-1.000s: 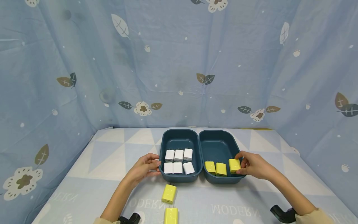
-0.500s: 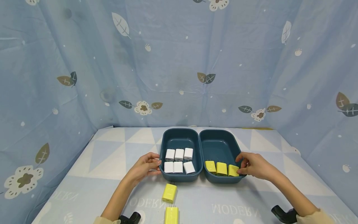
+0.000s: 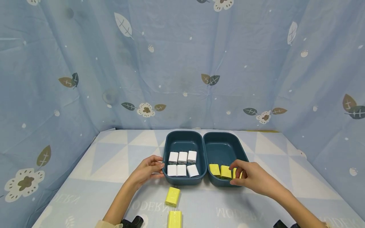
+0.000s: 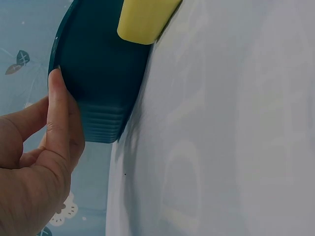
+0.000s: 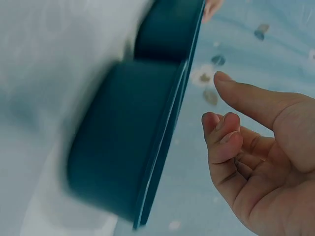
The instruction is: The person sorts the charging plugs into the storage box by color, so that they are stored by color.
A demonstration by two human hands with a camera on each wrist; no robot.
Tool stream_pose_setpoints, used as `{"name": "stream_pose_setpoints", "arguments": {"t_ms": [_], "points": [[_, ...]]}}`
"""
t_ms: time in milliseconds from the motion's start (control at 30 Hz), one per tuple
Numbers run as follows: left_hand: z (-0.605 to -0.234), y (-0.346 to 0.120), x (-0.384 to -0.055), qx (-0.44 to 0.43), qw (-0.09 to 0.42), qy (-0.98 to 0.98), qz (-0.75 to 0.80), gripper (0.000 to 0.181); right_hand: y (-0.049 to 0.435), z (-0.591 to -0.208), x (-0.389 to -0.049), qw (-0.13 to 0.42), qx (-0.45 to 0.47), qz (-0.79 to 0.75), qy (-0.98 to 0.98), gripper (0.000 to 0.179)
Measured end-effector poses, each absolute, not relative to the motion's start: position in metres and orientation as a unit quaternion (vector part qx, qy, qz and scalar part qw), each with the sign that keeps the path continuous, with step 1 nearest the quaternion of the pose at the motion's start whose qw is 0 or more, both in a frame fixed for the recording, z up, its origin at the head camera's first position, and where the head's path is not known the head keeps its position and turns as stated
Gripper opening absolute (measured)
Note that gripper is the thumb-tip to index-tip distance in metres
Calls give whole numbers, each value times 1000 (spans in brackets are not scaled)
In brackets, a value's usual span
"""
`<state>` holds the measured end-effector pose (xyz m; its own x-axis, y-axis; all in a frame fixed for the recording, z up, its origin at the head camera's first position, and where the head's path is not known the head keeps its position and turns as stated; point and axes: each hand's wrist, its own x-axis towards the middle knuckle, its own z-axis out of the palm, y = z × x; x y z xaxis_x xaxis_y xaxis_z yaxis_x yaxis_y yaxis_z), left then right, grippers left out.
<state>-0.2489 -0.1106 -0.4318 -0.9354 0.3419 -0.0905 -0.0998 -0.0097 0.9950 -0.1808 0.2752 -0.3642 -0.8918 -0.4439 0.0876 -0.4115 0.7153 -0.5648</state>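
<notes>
Two dark blue bins stand side by side. My left hand (image 3: 146, 171) holds the left bin (image 3: 183, 144) at its outer side; in the left wrist view its fingertips (image 4: 56, 78) lie at the rim. White charger plugs (image 3: 182, 157) sit in that bin in two rows. In the right bin (image 3: 220, 148), three yellow charger plugs (image 3: 226, 172) line up along the near end, the rightmost partly hidden by my right hand (image 3: 255, 179). That hand is over the bin's near right corner, thumb and fingers apart with nothing between them in the right wrist view.
Two more yellow charger plugs lie on the tablecloth (image 3: 114, 164) in front of the left bin, one charger (image 3: 172, 197) nearer the bin and the other charger (image 3: 175, 219) at the frame's lower edge. A blue patterned curtain (image 3: 182, 63) surrounds the table's back and sides.
My right hand lowered a yellow charger plug into the row in the right bin, let go, and shifted left over it. The left hand has stayed on the left bin.
</notes>
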Motion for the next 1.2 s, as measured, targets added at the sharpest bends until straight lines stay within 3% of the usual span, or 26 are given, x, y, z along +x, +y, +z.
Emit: {"name": "stream_pose_setpoints", "arguments": {"t_ms": [367, 800, 1033, 1200], "points": [[-432, -111, -249, 88, 155, 687, 705, 37, 230, -365, -154, 63, -279, -328, 900, 37], [-433, -112, -249, 100, 155, 687, 703, 40, 174, -379, -141, 200, -287, -313, 883, 39], [-433, -113, -249, 104, 158, 688, 700, 40, 150, -403, -141, 223, -347, -293, 863, 38], [-434, -113, -250, 101, 158, 687, 702, 40, 141, -445, -155, 224, -392, -278, 848, 43]]}}
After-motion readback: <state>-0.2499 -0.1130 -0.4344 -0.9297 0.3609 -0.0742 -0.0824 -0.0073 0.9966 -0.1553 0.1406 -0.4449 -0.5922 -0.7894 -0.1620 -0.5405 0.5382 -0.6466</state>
